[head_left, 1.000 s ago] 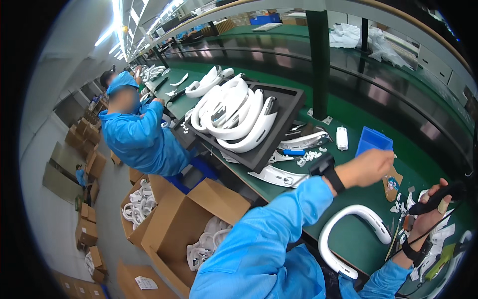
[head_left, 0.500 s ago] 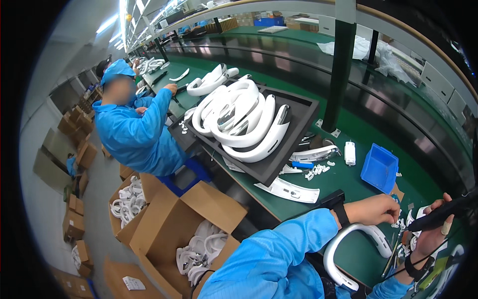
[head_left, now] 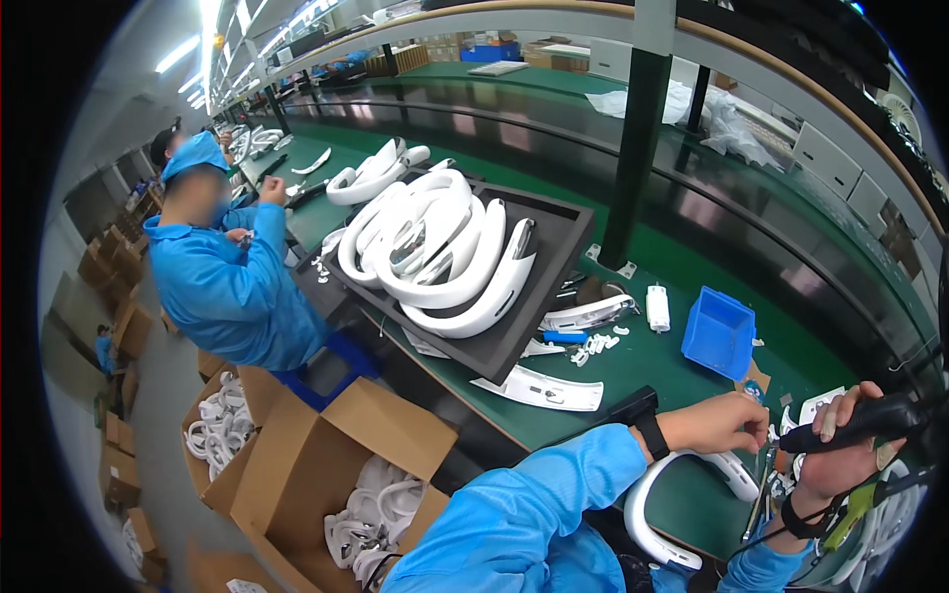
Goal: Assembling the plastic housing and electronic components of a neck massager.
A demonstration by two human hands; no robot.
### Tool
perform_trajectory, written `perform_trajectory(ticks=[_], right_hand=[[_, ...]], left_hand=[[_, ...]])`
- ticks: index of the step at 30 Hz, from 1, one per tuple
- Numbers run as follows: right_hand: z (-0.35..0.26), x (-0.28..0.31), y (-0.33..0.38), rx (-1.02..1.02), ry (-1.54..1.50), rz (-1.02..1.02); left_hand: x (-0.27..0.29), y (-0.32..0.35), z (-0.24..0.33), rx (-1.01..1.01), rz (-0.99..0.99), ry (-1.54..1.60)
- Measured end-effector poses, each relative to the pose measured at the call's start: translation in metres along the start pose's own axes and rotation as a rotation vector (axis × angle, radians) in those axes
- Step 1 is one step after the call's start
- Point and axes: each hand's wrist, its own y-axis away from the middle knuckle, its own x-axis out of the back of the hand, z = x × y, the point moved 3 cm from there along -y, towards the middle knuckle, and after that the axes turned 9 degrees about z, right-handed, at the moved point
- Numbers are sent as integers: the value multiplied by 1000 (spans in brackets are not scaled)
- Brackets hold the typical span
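Note:
My right hand (head_left: pixel 832 466) is wrapped round a black electric screwdriver (head_left: pixel 862 423), its tip pointing left. Close to that tip, my left hand (head_left: pixel 720 423) has its fingers pinched together; whatever is between them is too small or hidden to name. Below my left wrist lies a white U-shaped housing (head_left: pixel 647 509) at the table edge, partly covered by my forearm. Small white parts are scattered around and under my right hand.
A black tray (head_left: pixel 568 257) piled with white curved housings stands on the green table. Beyond my left hand is a blue bin (head_left: pixel 720 331). A curved white shell (head_left: pixel 544 388) lies near the tray. Cardboard boxes (head_left: pixel 287 474) stand on the left, and a co-worker (head_left: pixel 222 287) sits farther along.
The whole view has shifted, so the table things appear farther left. The screwdriver has tipped closer to level, and its tip is nearer my left fingers. The co-worker's raised hand has moved slightly.

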Motion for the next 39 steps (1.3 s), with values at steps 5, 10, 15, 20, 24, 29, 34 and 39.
perform_trajectory(ticks=[5,10,15,20,24,29,34,39], right_hand=[[-7,-5,8,52,-16,-29],[-7,-3,14,39,-11,-74],[-8,-5,13,-43,-57,-107],[5,-12,2,-47,-99,-77],[2,-4,5,-43,-54,-119],[-7,1,14,34,38,-164],[3,-8,13,44,36,-226],[8,-8,7,25,57,-231]], left_hand=[[-3,4,6,21,-18,10],[-9,7,6,106,-50,81],[-3,2,0,97,-15,111],[8,-9,-3,216,-52,44],[3,-5,-8,156,-1,27],[-16,0,-12,91,86,149],[-8,8,-1,128,98,42],[-4,4,-4,163,79,73]])
